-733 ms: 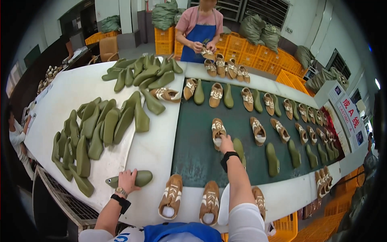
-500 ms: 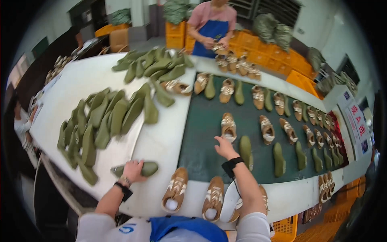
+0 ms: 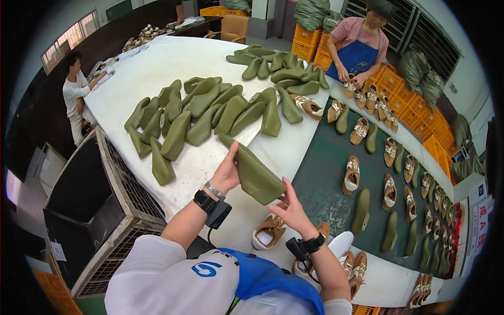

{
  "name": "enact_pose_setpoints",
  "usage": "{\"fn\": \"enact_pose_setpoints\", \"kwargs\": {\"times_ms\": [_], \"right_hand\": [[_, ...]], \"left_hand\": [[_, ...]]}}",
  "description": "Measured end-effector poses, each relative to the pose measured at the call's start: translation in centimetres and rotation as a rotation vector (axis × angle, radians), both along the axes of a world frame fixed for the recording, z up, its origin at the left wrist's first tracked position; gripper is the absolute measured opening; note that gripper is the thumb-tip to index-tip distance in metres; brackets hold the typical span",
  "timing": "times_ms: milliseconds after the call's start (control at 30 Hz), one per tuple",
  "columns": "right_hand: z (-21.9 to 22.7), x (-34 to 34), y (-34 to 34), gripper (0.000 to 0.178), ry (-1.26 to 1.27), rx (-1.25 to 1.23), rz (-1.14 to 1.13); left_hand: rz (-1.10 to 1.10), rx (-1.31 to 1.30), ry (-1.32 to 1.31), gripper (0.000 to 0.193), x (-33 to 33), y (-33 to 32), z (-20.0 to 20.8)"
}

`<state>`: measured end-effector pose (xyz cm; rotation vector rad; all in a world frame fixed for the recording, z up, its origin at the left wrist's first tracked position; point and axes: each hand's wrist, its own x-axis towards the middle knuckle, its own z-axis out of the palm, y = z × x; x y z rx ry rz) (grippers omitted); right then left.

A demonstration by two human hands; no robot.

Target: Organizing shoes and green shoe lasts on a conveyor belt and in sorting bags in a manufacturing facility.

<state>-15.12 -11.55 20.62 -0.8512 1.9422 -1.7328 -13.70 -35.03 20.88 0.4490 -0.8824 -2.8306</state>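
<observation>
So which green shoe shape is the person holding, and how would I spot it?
Start at the big white table, where a heap of green shoe shapes lies. Come to its near edge, above a tan shoe. The held shoe shape is the only one lifted off the table, between the left hand and right hand.

olive-green shoe last (image 3: pixel 254 172), held aloft, tilted

My left hand (image 3: pixel 227 173) and right hand (image 3: pixel 291 207) lift a green last (image 3: pixel 255 173). At twelve o'clock, bare white table (image 3: pixel 283 152) leaves passage. Heaped lasts (image 3: pixel 199 113) block ten and eleven; shoes (image 3: pixel 269 231) crowd six; more shoes (image 3: pixel 352 174) stand at two.
</observation>
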Motion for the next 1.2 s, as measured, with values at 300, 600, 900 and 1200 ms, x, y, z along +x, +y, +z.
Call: {"fn": "enact_pose_setpoints", "kwargs": {"times_ms": [300, 600, 900, 1200], "right_hand": [[-2.2, -2.8, 1.4, 0.031, -1.087, -0.614, -0.384], [-16.0, -11.0, 11.1, 0.034, -1.431, -0.821, -0.742], [-8.2, -9.3, 6.6, 0.046, 0.641, 1.040, -0.607], [-10.8, -14.4, 9.2, 0.038, 0.326, 1.433, -0.606]], "left_hand": [[-0.340, -0.031, -0.106, 0.035, 3.3, 2.6, 0.1], [-0.332, -0.225, -0.187, 0.029, 3.8, 1.5, -1.7], [-0.325, -0.366, -0.255, 0.028, 5.7, 1.8, -4.1], [-0.618, -0.887, -0.112, 0.036, 7.2, 5.1, -6.6]]}}
